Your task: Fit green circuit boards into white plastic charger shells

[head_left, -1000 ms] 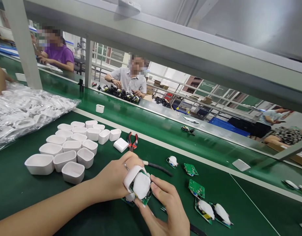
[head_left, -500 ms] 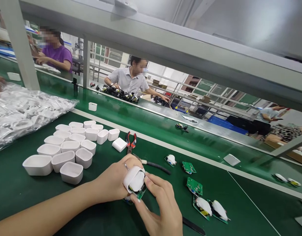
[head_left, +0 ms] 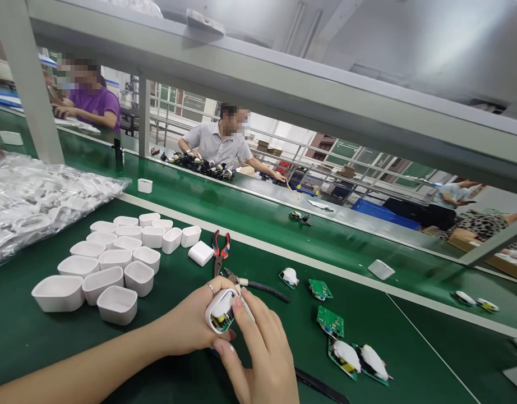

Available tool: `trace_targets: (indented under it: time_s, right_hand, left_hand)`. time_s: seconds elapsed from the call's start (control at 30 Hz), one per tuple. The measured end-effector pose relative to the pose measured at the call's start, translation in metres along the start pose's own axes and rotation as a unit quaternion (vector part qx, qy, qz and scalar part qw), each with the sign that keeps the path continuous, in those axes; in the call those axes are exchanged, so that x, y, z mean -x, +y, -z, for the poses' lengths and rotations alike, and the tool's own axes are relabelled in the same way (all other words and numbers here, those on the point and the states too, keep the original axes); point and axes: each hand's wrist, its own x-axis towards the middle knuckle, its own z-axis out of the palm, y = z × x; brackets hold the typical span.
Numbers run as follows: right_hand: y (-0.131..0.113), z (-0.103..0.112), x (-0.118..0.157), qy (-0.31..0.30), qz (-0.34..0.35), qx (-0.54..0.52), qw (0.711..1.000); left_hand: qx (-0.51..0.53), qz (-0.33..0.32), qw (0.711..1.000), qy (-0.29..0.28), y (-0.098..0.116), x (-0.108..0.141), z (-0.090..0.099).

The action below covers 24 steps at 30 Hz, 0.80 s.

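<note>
1. The left hand (head_left: 186, 326) cups the white shell (head_left: 212, 313) from below, fingers curled round; the right hand (head_left: 258, 350) pinches its upper right edge, fingertips pressed on; both are closed on it.
2. The shell sits between them above the desk (head_left: 14, 320), its long axis tilted from lower left to upper right; its open face shows a green board (head_left: 221, 315); it lies against the left palm.
3. Red-handled pliers (head_left: 220, 252) lie just beyond the left hand; white cups (head_left: 59, 293) stand further left; bare boards (head_left: 329, 321) lie to the right.
</note>
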Motion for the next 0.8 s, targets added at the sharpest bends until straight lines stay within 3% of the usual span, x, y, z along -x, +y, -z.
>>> trace_targets:
  time_s: [0.13, 0.23, 0.3, 0.4, 0.47, 0.6, 0.8]
  right_hand:
    - [0.0, -0.004, 0.003, -0.019, -0.025, -0.017, 0.999]
    - [-0.004, -0.006, 0.006, -0.022, -0.09, -0.081, 0.992]
    - [-0.009, -0.007, 0.006, -0.011, -0.18, -0.149, 0.972]
    - [-0.015, -0.005, 0.004, -0.008, -0.321, -0.24, 0.916]
    - [-0.016, -0.004, 0.002, -0.003, -0.363, -0.265, 0.893]
    - [-0.009, -0.005, 0.005, 0.032, -0.35, -0.253, 0.901]
    - [0.002, -0.013, 0.013, 0.038, -0.249, -0.17, 0.953]
  left_hand:
    - [-0.006, -0.01, 1.0, -0.012, -0.003, -0.001, -0.001]
    - [-0.012, -0.02, 1.0, -0.014, -0.002, 0.0, -0.003]
    - [-0.016, -0.028, 0.999, -0.026, -0.001, 0.002, -0.006]
    - [-0.046, 0.002, 0.998, -0.053, 0.002, 0.006, -0.006]
    - [-0.114, 0.026, 0.991, -0.058, 0.007, 0.007, -0.003]
    - [-0.236, 0.026, 0.971, -0.008, 0.024, 0.006, 0.009]
    - [-0.237, 0.072, 0.969, 0.004, 0.046, 0.004, 0.009]
